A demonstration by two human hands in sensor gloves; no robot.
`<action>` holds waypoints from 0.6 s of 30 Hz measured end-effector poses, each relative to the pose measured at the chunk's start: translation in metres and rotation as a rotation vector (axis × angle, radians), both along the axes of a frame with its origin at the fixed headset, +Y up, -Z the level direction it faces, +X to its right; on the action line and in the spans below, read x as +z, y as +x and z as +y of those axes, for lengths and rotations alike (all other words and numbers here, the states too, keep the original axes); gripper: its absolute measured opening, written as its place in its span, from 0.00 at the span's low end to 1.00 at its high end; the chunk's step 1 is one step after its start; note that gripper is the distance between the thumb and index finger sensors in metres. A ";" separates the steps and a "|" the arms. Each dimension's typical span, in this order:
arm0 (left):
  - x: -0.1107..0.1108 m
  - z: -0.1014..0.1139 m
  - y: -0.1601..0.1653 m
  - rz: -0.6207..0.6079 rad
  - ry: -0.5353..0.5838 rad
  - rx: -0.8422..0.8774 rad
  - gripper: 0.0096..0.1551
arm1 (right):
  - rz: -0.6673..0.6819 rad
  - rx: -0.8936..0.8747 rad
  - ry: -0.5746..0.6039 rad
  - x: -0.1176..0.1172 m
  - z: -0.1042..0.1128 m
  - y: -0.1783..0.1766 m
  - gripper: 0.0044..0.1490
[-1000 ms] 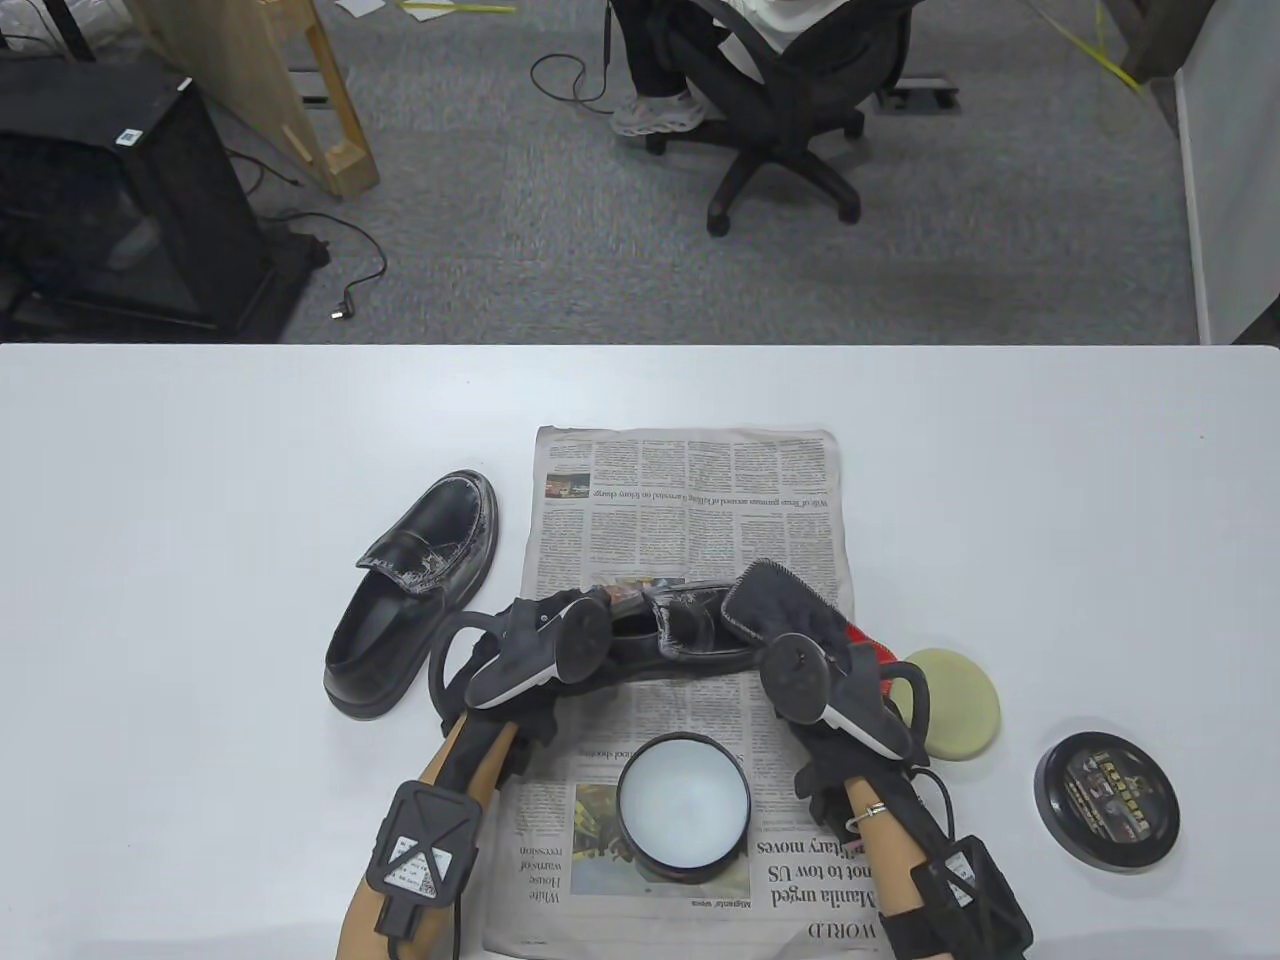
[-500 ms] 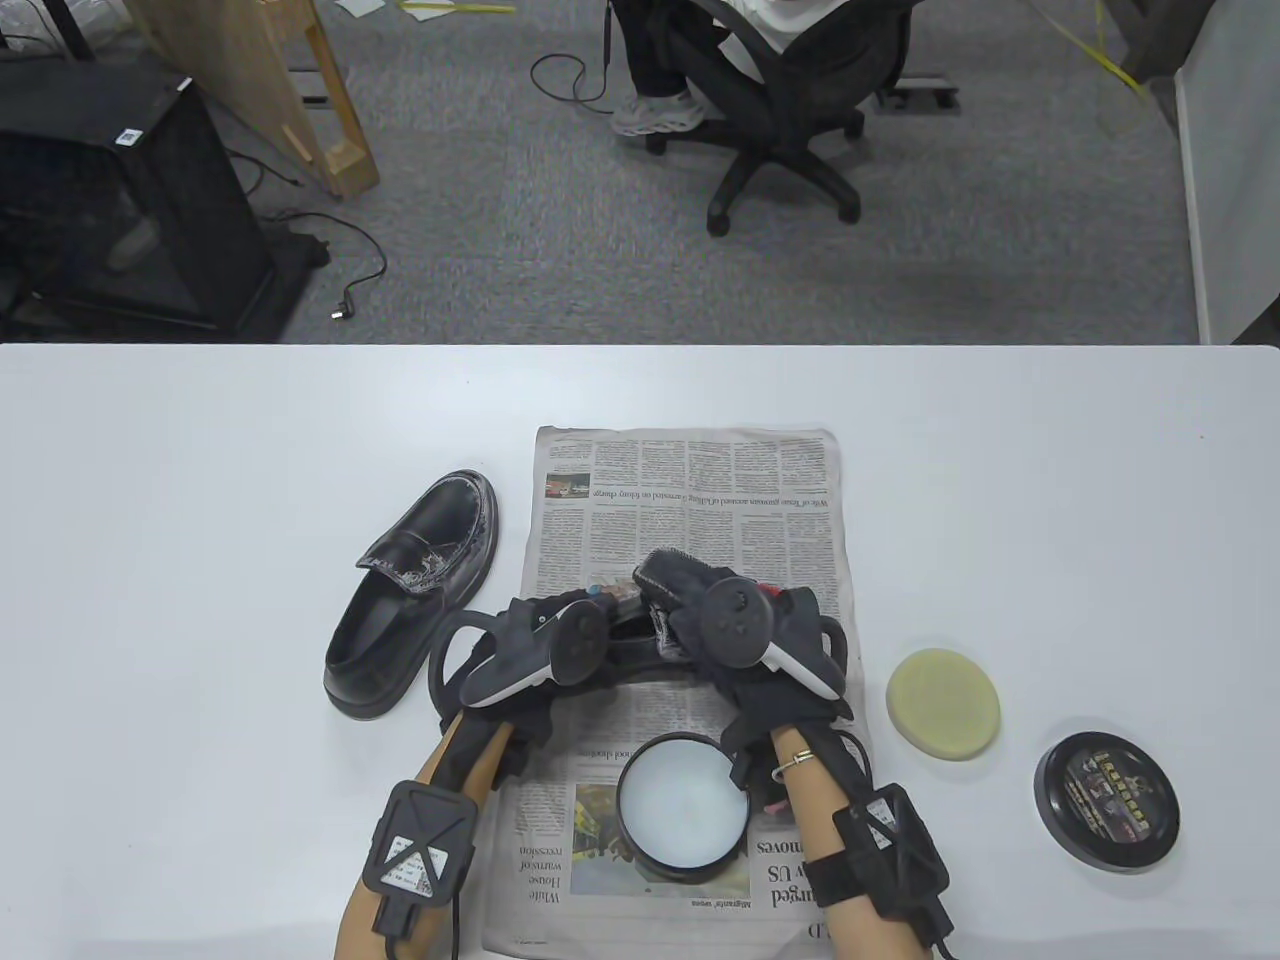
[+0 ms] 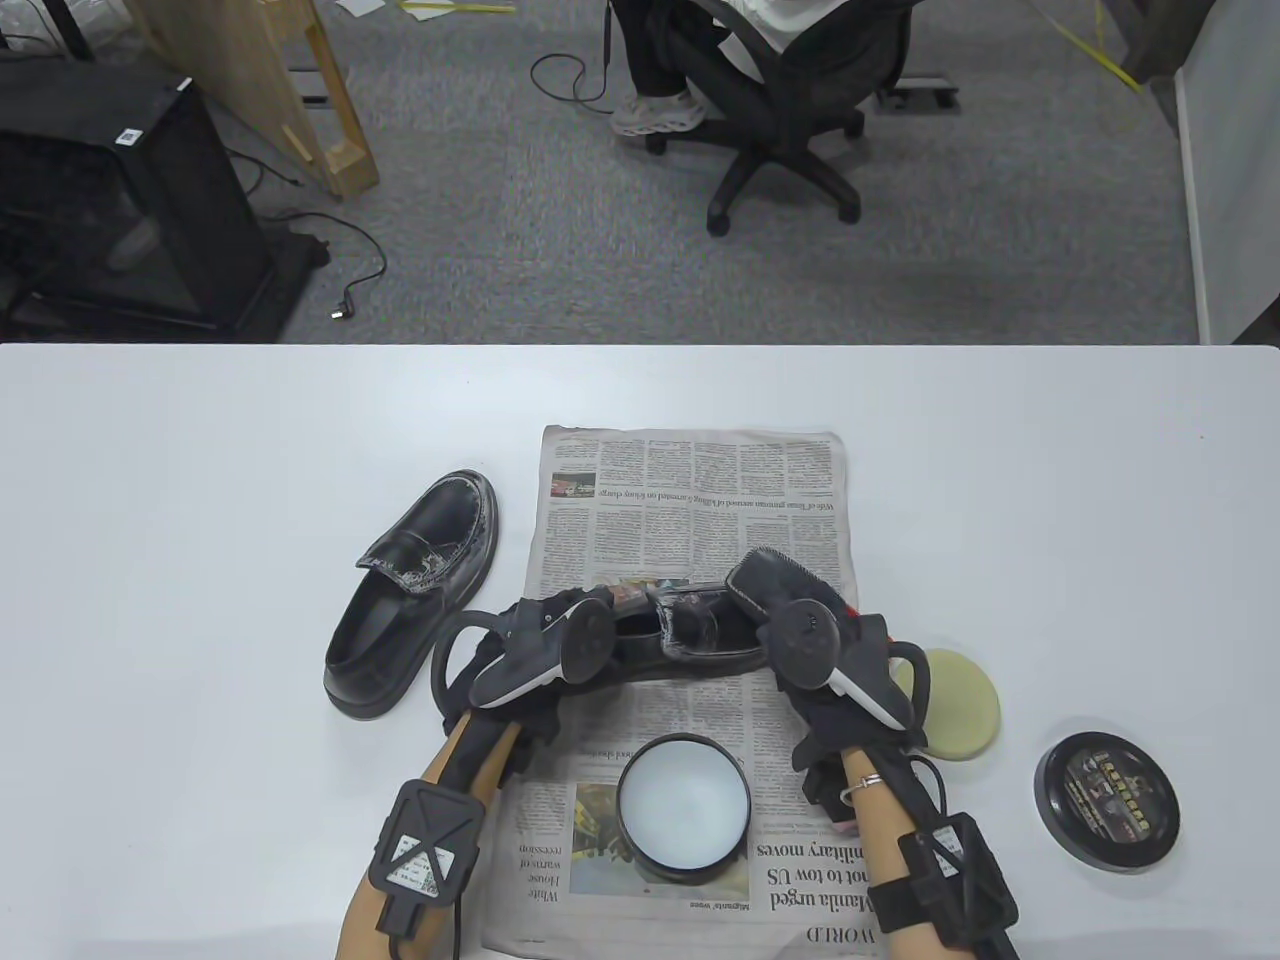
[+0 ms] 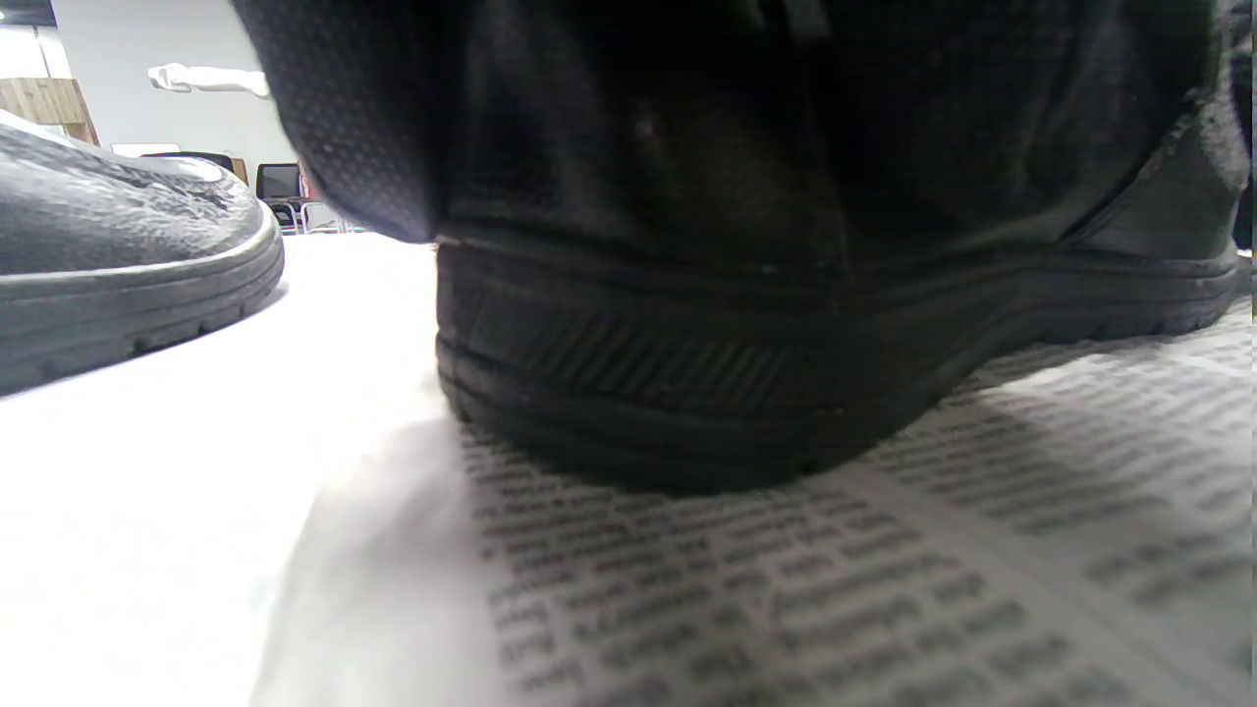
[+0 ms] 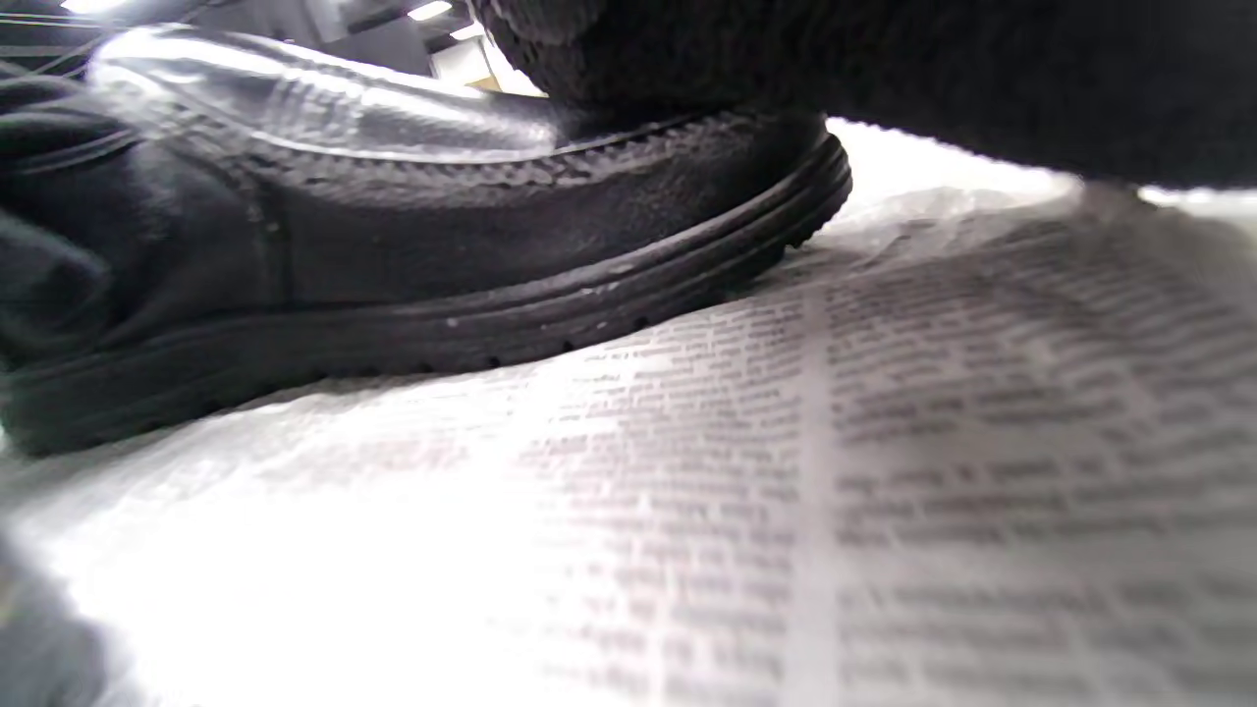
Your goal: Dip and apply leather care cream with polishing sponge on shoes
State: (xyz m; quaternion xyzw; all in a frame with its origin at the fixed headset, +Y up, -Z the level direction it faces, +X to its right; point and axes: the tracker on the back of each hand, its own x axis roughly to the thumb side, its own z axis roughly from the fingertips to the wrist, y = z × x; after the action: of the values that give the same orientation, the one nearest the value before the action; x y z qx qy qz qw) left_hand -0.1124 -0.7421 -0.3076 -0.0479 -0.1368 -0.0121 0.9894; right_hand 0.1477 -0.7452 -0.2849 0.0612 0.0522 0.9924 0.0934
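Left hand (image 3: 545, 640) grips heel of shoe (image 3: 690, 640); right hand (image 3: 800, 625) presses dark pad (image 3: 765, 580) on toe, grip unclear; second shoe (image 3: 415, 595) already smeared; sponge (image 3: 960, 705) idle.

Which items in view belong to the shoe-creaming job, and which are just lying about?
Job:
shoe on newspaper
second shoe
open cream tin
black applicator
yellow sponge
tin lid
newspaper

Lying about:
office chair
black case
wooden frame

left hand (image 3: 545, 640) curled low, right hand (image 3: 800, 640) raised beside it, forearms angled inward
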 end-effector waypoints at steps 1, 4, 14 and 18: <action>0.000 0.000 0.000 0.000 -0.001 0.001 0.47 | 0.019 0.007 0.012 0.004 0.000 -0.001 0.33; 0.000 0.000 0.001 -0.012 -0.006 0.002 0.47 | 0.097 -0.003 0.050 0.020 0.005 -0.013 0.33; -0.001 -0.001 0.001 -0.038 -0.012 0.004 0.46 | 0.234 -0.202 0.012 0.006 0.026 -0.069 0.33; -0.001 -0.001 0.001 -0.039 -0.008 0.009 0.46 | 0.152 -0.237 -0.145 -0.022 0.018 -0.065 0.33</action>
State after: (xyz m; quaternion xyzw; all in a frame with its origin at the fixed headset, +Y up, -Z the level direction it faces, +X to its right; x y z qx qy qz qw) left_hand -0.1116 -0.7430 -0.3084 -0.0508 -0.1564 -0.0082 0.9864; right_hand 0.0829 -0.7272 -0.3070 0.1352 0.1232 0.9605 0.2099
